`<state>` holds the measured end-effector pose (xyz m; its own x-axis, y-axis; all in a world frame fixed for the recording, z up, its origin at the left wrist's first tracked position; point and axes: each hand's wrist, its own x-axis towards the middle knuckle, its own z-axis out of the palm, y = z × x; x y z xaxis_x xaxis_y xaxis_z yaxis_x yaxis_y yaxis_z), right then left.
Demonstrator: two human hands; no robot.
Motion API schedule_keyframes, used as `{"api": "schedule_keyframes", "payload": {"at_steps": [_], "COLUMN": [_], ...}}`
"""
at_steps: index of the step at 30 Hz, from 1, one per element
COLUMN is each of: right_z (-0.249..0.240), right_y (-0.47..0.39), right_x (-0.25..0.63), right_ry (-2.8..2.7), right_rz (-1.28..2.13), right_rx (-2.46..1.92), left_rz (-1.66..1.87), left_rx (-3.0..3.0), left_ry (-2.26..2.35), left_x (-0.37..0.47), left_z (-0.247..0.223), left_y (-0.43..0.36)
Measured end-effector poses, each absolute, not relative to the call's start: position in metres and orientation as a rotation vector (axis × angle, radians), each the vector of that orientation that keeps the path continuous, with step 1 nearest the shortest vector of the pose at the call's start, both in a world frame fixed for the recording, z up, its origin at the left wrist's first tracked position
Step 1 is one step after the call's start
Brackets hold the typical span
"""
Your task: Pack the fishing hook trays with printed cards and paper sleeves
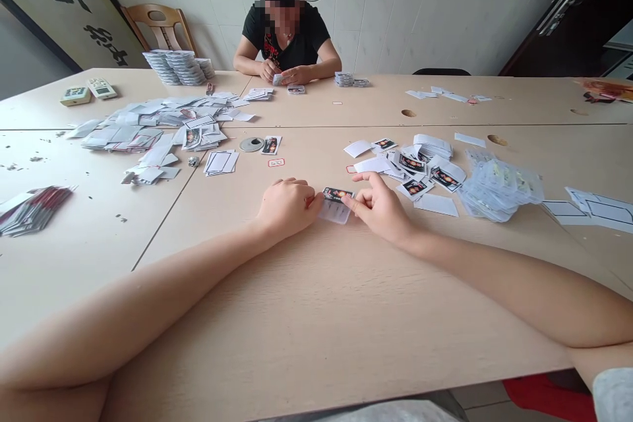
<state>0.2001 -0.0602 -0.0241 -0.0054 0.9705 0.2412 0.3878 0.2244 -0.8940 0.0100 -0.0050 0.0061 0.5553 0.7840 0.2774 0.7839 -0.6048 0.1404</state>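
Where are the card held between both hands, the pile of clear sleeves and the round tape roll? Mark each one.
card (337,195): head view, on its dark printed top strip.
pile of clear sleeves (499,188): head view, middle of the heap.
round tape roll (252,144): head view, on its grey ring.

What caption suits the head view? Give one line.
Both hands, left hand and right hand, pinch a small printed card on the table.

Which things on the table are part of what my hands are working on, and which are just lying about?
In hand:
left hand and right hand, both pinching the small printed card
loose printed cards beside the right hand
clear sleeves pile

Lying about:
two remote controls
round tape roll
wooden chair
co-worker's stacks
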Motion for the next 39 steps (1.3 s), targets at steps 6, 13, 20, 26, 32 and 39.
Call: {"api": "schedule_keyframes", "payload": {"at_steps": [6,13,20,26,32,39], "right_z": [-0.024,-0.019,-0.021,-0.02,-0.018,0.065], "right_y": [-0.077,-0.076,-0.069,-0.069,-0.073,-0.081], "right_x": [0.197,0.194,0.196,0.197,0.194,0.279], "right_ry": [-2.18,-2.431,-2.494,-2.497,-2.501,-2.37], "right_rz": [0.016,0.044,0.211,0.211,0.138,-0.317], "right_rx": [-0.994,-1.348,-1.614,-1.611,-1.575,-1.799], "left_rz": [0.127,0.253,0.323,0.323,0.289,0.341], "left_rx": [2.894,2.944,2.842,2.845,2.851,2.858], "left_ry": [1.213,1.13,1.181,1.161,1.188,1.137], "left_x": [0.017,0.017,0.011,0.011,0.012,0.011], "left_z": [0.019,0.001,-0.015,-0.014,-0.015,-0.014], "left_y": [-0.052,-0.044,-0.018,-0.021,-0.018,-0.014]}}
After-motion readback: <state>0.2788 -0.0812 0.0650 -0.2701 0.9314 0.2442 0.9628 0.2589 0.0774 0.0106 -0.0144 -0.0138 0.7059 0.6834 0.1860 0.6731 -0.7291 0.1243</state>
